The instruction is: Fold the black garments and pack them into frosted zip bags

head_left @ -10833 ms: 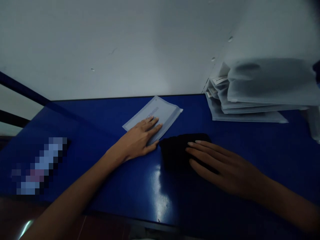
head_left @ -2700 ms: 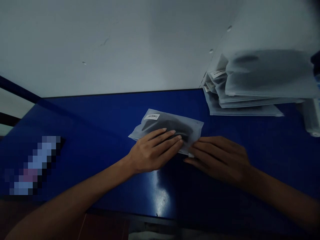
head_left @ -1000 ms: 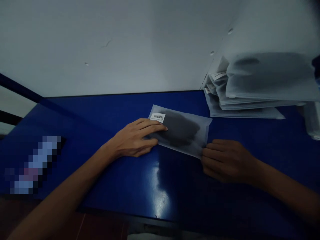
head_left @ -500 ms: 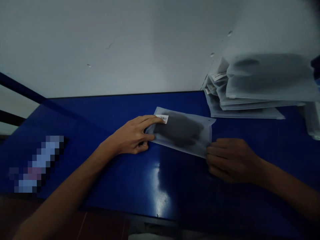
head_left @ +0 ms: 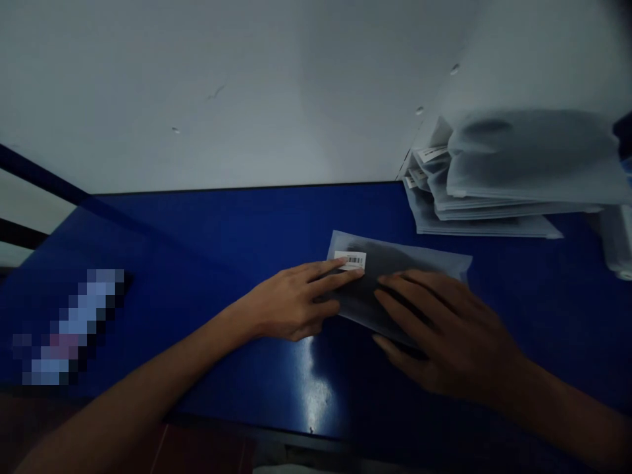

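Observation:
A frosted plastic bag (head_left: 434,257) with something dark inside lies flat on the blue table. Near its left end is a white barcode label (head_left: 351,258). Two outstretched fingers of my left hand (head_left: 296,296) rest on that label, and the thumb lies at the bag's lower left edge. My right hand (head_left: 444,329) is spread over the right part of the bag, fingertips on its middle, palm down. It covers much of the bag's lower right side. Neither hand is closed round anything.
Several similar frosted bags (head_left: 533,158) are stacked at the back right, some with white labels. A pale wall (head_left: 247,92) rises behind the blue table (head_left: 222,230). At the left lies a pixelated, unreadable object (head_left: 81,322). The table's front edge runs below my hands.
The bag has shifted right and towards me, with my left hand following. My right hand has let go of the bag's right edge, opened, and moved left onto its surface.

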The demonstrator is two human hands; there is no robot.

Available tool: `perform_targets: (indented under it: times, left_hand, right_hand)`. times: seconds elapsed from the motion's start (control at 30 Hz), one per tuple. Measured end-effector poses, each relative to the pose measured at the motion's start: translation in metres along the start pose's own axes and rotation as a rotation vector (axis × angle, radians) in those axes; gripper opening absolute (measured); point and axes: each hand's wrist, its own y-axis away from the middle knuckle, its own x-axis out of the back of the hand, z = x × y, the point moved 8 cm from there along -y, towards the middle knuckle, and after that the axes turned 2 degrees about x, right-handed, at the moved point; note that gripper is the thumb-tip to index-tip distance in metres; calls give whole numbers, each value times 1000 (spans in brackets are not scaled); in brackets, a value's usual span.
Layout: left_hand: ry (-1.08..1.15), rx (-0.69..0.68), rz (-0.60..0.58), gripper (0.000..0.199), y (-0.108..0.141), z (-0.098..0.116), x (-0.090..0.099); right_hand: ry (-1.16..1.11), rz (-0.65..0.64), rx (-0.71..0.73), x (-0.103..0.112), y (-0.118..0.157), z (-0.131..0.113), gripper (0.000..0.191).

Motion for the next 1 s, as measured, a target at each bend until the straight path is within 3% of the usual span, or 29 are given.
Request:
perform_targets:
  times: [0.07, 0.13, 0.27, 0.43, 0.57, 0.7, 0.83, 0.9, 1.0]
  left_hand:
    - [6, 6, 31, 12, -1, 1, -1]
    - [11, 30, 44, 13, 1, -2, 0]
    - [35, 47, 70, 11, 5, -12, 5]
    - [71, 42, 45, 22, 8, -19, 2]
    - [74, 75, 1, 33, 8, -23, -4]
    - [85, 104, -13, 37, 8, -24, -5]
    - [87, 129, -41, 39, 7, -24, -6]
    - [96, 139, -59, 41, 8, -24, -7]
    - [95, 200, -120, 49, 9, -29, -13]
  right_hand:
    - [-14, -110, -56, -12, 1, 4, 58]
    - [-27, -172, -103, -22, 4, 10, 66]
    - [-15, -236, -104, -30, 7, 15, 63]
    - [151, -245, -104, -22, 11, 17, 45]
    - [290, -284, -218, -15, 21, 31, 35]
    - [271, -248, -388, -10, 29, 47, 53]
    - [202, -278, -201, -21, 21, 36, 73]
    - [178, -319, -104, -26, 18, 31, 63]
    - [188, -299, -135, -25, 16, 35, 33]
